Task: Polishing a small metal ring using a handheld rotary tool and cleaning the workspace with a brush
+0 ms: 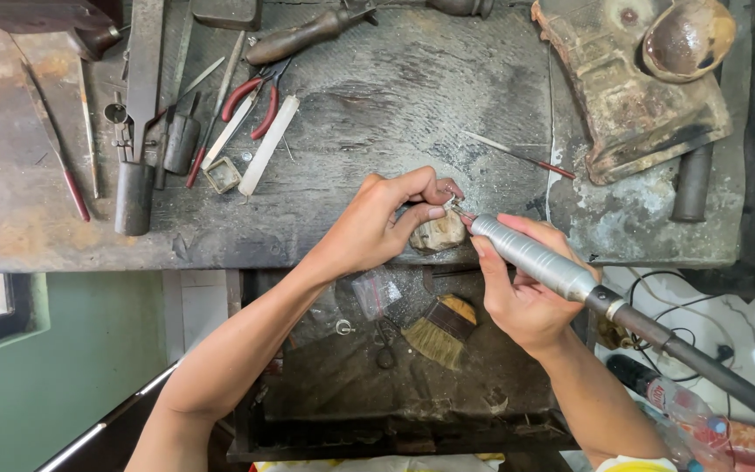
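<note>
My left hand [384,221] pinches a tiny metal piece [450,203] between thumb and fingertips, resting it over a small worn wooden peg [439,233] at the bench's front edge. My right hand [517,297] grips a silver rotary handpiece [533,259] like a pen. Its tip touches the tiny piece. A dark flexible shaft [701,363] runs from the handpiece to the lower right.
Red-handled pliers [255,98], files, a white stick [268,145] and gravers lie at the back left of the worn bench [395,96]. A rusty metal block [635,96] sits back right. A brush [440,330] and small bag [376,293] lie in the drawer tray below.
</note>
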